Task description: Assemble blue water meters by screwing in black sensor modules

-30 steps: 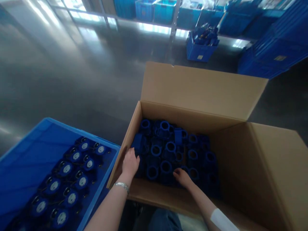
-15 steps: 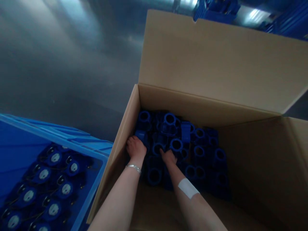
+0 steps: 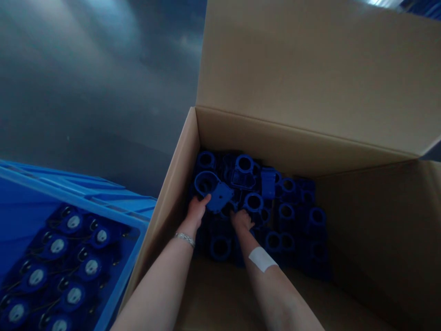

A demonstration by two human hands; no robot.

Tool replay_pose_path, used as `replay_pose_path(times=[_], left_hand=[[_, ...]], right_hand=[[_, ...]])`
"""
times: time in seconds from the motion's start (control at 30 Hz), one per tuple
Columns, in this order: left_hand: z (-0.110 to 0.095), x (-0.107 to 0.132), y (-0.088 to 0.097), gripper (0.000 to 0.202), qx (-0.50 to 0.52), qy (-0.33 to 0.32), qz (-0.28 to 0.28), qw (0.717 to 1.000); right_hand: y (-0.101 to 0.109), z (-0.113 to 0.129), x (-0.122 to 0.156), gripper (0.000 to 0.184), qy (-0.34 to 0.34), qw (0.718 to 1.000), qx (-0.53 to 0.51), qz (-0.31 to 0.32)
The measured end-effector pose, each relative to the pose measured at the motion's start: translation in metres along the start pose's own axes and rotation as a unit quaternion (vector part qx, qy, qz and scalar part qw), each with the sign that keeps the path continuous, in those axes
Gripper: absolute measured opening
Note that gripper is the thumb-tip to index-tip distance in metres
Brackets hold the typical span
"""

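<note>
Both my arms reach down into an open cardboard box (image 3: pixel 275 138) that holds several dark blue plastic housings (image 3: pixel 285 216) with round openings. My left hand (image 3: pixel 196 210), with a silver bracelet on the wrist, grips one blue housing (image 3: pixel 212 191) that is lifted and tilted above the others. My right hand (image 3: pixel 242 219) rests with curled fingers on the parts beside it, near a round-topped piece (image 3: pixel 254 202); what it holds, if anything, is hidden. A white patch (image 3: pixel 262 259) is stuck on my right forearm.
A blue plastic crate (image 3: pixel 113 202) stands to the left of the box, with several blue parts with white round centres (image 3: pixel 74 264) inside. The box's tall rear flap (image 3: pixel 310 69) stands upright. Grey shiny floor (image 3: pixel 86 82) lies beyond.
My left hand has taken hold of a blue housing and lifted it, tilted, above the pile. My right hand shifted slightly nearer. The view has tipped further down into the box.
</note>
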State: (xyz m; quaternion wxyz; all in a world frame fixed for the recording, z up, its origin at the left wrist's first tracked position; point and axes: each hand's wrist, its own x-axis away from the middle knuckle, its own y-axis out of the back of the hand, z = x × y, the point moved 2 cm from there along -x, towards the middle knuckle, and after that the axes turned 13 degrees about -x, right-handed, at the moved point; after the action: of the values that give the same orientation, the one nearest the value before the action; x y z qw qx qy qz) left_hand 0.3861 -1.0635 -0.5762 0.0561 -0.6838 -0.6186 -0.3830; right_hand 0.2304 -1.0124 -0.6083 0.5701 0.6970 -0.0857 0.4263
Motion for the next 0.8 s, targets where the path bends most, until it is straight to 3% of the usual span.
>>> replay_pose_path(times=[0.1,0.2,0.37,0.57,0.8], left_hand=[[-0.002,-0.008,-0.011,0.031,-0.039,-0.024,0.007,0.999],[-0.001,-0.009,-0.011,0.031,-0.149,-0.042,-0.009,0.988],[0.013,0.003,-0.009,0.068,-0.338,-0.028,-0.015,0.94],[0.026,0.011,-0.005,0.09,-0.453,-0.049,0.053,0.889],[0.035,0.024,-0.024,0.095,-0.502,0.001,-0.011,0.865]], right_hand=[[-0.002,0.0,-0.002,0.047,-0.004,1.0,-0.002,0.003],[-0.004,0.002,-0.004,0.044,-0.01,1.0,0.0,0.001],[-0.003,0.001,-0.009,0.044,0.004,1.0,0.015,0.02],[0.005,-0.022,-0.012,0.055,0.141,0.985,0.042,0.086],[0.008,-0.06,0.021,0.084,0.311,0.939,0.144,0.034]])
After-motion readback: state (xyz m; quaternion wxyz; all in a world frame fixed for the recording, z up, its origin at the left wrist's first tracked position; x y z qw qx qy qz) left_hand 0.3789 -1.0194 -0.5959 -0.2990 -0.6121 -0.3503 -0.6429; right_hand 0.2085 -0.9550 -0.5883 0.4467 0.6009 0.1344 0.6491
